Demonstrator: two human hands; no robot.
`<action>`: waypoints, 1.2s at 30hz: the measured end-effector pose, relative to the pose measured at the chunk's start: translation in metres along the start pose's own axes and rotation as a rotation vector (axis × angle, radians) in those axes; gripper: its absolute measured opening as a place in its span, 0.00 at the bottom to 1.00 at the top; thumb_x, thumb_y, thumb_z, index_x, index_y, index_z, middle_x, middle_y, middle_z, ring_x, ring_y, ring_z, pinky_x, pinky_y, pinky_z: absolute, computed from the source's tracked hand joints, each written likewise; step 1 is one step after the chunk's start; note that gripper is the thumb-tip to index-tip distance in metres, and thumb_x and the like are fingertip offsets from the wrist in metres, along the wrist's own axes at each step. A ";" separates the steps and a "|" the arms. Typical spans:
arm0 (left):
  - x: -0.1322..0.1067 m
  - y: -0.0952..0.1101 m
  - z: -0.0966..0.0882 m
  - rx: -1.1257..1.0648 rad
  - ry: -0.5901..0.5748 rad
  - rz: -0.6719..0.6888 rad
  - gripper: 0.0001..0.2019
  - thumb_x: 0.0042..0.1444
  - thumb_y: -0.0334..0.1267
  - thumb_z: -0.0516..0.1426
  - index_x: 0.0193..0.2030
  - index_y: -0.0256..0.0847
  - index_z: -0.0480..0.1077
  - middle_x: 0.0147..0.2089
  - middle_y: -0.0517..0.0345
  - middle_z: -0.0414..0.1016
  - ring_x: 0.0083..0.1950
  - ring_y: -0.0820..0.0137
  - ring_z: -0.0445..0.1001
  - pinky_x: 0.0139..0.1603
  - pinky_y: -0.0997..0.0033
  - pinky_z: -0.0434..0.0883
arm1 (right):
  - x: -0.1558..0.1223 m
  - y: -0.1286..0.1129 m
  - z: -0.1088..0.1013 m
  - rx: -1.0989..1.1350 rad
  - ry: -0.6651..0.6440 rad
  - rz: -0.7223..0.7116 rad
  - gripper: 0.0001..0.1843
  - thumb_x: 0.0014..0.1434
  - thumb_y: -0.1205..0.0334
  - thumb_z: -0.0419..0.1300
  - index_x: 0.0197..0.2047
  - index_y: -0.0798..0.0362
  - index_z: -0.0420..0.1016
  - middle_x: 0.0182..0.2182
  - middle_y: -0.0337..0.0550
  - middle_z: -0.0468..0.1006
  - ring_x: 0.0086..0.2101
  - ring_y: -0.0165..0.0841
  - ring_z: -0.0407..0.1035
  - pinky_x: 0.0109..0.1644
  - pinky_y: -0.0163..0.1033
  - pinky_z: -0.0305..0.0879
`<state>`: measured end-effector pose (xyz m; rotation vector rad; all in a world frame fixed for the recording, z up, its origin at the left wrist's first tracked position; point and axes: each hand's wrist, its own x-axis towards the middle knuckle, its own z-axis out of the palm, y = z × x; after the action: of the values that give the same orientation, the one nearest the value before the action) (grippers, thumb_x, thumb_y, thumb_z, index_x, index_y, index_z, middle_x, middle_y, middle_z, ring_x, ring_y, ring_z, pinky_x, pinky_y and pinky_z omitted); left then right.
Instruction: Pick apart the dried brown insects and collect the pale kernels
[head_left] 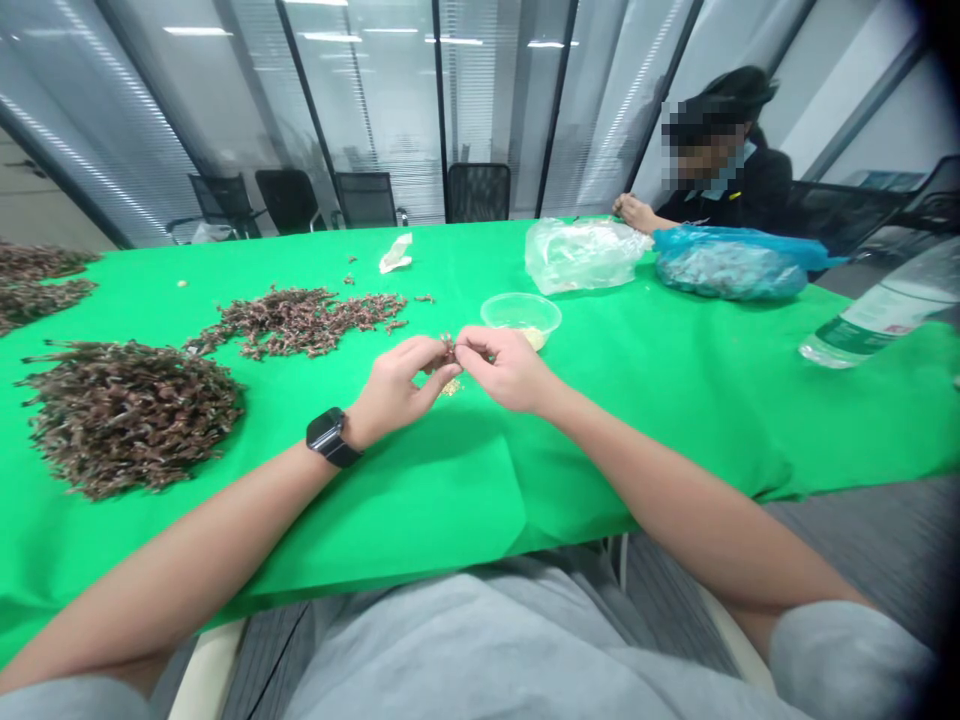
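Head view: the left hand (pixel 397 385) and right hand (pixel 506 368) pinch a small dried brown sprig (pixel 448 345) tightly between their fingertips, above the middle of the green tablecloth (pixel 420 480). Just below lie yellow crumbs (pixel 451 387); just beyond sits a clear bowl (pixel 521 315) holding yellow grains. A large heap of brown sprigs (pixel 127 415) lies toward the left edge.

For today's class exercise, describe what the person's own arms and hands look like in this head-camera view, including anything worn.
Loose grey sleeves cover the upper arms, leaving the forearms bare. The left hand and right hand wear no gloves. A black smartwatch with a black strap sits on the left wrist; the right wrist has nothing on it.
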<state>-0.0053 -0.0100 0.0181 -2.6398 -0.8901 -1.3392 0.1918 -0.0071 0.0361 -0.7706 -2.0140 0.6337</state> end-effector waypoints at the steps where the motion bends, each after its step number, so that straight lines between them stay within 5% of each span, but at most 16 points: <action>1: 0.001 0.001 0.000 -0.015 0.008 -0.029 0.09 0.66 0.43 0.58 0.39 0.39 0.72 0.34 0.56 0.76 0.34 0.71 0.72 0.38 0.72 0.68 | 0.000 0.001 0.000 0.007 0.012 0.020 0.12 0.64 0.61 0.53 0.28 0.53 0.66 0.22 0.34 0.64 0.25 0.27 0.56 0.30 0.36 0.51; 7: 0.003 0.003 0.004 -0.156 -0.020 -0.294 0.16 0.65 0.48 0.59 0.31 0.38 0.71 0.30 0.59 0.74 0.31 0.73 0.68 0.35 0.72 0.64 | 0.003 0.010 0.002 0.064 0.028 0.095 0.10 0.65 0.59 0.56 0.36 0.54 0.74 0.28 0.38 0.75 0.28 0.29 0.65 0.34 0.36 0.59; 14: 0.003 -0.004 0.011 -0.502 -0.026 -0.610 0.20 0.60 0.51 0.62 0.27 0.38 0.67 0.24 0.63 0.65 0.27 0.76 0.60 0.29 0.73 0.58 | 0.001 0.018 0.001 -0.168 0.087 0.062 0.07 0.64 0.62 0.57 0.37 0.54 0.75 0.28 0.39 0.78 0.28 0.30 0.68 0.35 0.37 0.60; 22: 0.004 -0.001 0.011 -0.553 -0.047 -0.657 0.18 0.58 0.53 0.63 0.33 0.36 0.75 0.28 0.60 0.69 0.28 0.75 0.61 0.29 0.73 0.57 | 0.000 0.021 -0.004 -0.409 0.034 -0.085 0.09 0.66 0.60 0.57 0.44 0.53 0.77 0.32 0.42 0.80 0.28 0.30 0.67 0.36 0.37 0.59; 36: 0.003 -0.001 0.009 -0.495 -0.099 -0.629 0.18 0.57 0.51 0.64 0.33 0.36 0.78 0.25 0.61 0.69 0.25 0.77 0.58 0.26 0.73 0.53 | 0.002 0.028 -0.010 -0.359 -0.046 -0.243 0.08 0.68 0.64 0.55 0.43 0.52 0.76 0.40 0.45 0.81 0.38 0.35 0.71 0.45 0.39 0.64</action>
<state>0.0017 -0.0048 0.0144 -2.9233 -1.7064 -1.7526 0.2078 0.0146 0.0232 -0.7041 -2.2515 0.1508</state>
